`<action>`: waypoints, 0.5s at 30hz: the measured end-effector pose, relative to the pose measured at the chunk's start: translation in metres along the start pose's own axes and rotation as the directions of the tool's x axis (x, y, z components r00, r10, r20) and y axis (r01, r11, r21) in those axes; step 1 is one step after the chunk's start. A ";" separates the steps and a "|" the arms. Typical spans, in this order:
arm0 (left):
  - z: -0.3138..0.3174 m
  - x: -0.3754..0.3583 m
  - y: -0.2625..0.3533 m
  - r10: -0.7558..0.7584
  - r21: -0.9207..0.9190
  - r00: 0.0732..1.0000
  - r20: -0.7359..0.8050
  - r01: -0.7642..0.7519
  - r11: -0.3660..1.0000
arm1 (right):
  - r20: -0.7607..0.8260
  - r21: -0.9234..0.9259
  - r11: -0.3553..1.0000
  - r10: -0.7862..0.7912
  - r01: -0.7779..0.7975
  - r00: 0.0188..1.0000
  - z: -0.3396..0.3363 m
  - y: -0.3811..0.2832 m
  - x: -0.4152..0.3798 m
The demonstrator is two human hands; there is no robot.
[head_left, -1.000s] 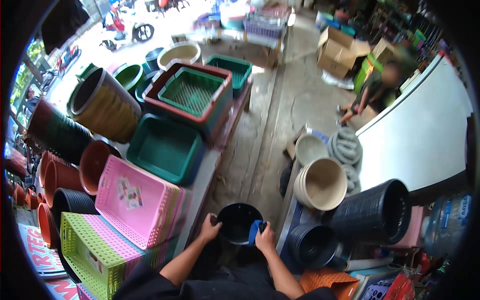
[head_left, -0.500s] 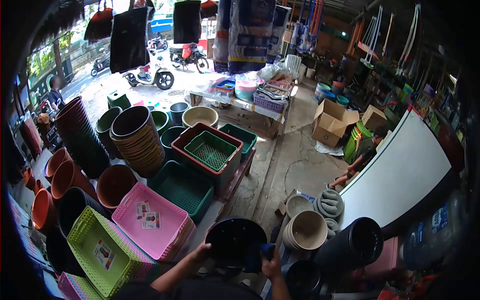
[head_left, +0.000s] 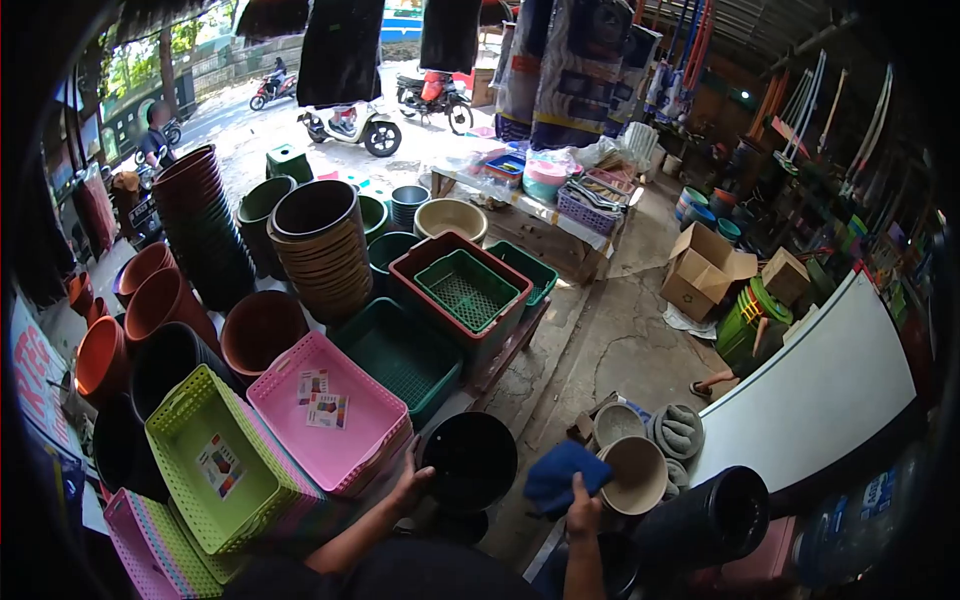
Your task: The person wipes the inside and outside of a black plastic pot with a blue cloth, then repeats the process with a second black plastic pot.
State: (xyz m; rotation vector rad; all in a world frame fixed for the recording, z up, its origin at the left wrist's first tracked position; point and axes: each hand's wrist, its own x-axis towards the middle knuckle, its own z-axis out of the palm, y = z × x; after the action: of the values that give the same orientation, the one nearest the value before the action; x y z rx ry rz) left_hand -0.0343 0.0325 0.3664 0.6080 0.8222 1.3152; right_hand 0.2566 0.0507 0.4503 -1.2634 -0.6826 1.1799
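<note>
A round black pot (head_left: 468, 460) stands low in the middle, its dark inside facing up. My left hand (head_left: 410, 485) is on its left side, with the thumb by the rim and the other fingers partly hidden. To the right of the pot, my right hand (head_left: 584, 512) grips a folded dark blue cloth (head_left: 562, 478), which hangs in front of a beige pot (head_left: 636, 474). Pot and cloth are apart.
Pink (head_left: 330, 415) and green baskets (head_left: 215, 460) are stacked to the left, behind them tubs and pot stacks (head_left: 318, 250). A black bin (head_left: 725, 515) and a white board (head_left: 810, 385) stand right. A person (head_left: 757, 350) is partly visible behind the board.
My right hand has moved the blue cloth out of the black pot to the right. The pot is more upright. The view has shifted, and the person by the board is more hidden.
</note>
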 end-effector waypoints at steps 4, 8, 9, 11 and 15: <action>0.016 -0.006 0.001 -0.042 -0.021 0.999 -0.031 0.042 0.999 | 0.680 -0.617 -0.151 -0.596 0.772 0.427 -0.002 0.011 -0.005; 0.041 -0.002 -0.002 -0.001 0.065 1.000 -0.003 0.002 0.998 | 0.697 -0.527 0.643 -0.048 0.556 0.715 0.072 0.043 -0.027; 0.037 0.007 -0.015 0.107 0.151 0.994 0.024 -0.109 0.982 | 0.659 -0.447 0.866 0.149 0.225 0.737 0.087 0.049 -0.027; 0.034 0.011 -0.017 0.211 0.335 0.977 0.007 -0.201 0.920 | 0.636 -0.583 0.794 0.315 0.171 0.705 0.083 0.092 -0.005; 0.041 0.000 0.013 0.200 0.503 0.980 0.024 -0.184 0.844 | 0.733 -0.658 0.288 0.456 0.696 0.504 0.087 0.054 0.001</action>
State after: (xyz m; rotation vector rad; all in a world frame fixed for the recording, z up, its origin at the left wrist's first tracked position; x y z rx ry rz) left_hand -0.0085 0.0372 0.4011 1.1129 1.1681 1.2919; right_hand 0.1625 0.0765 0.4191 -1.3592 -2.6713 1.1591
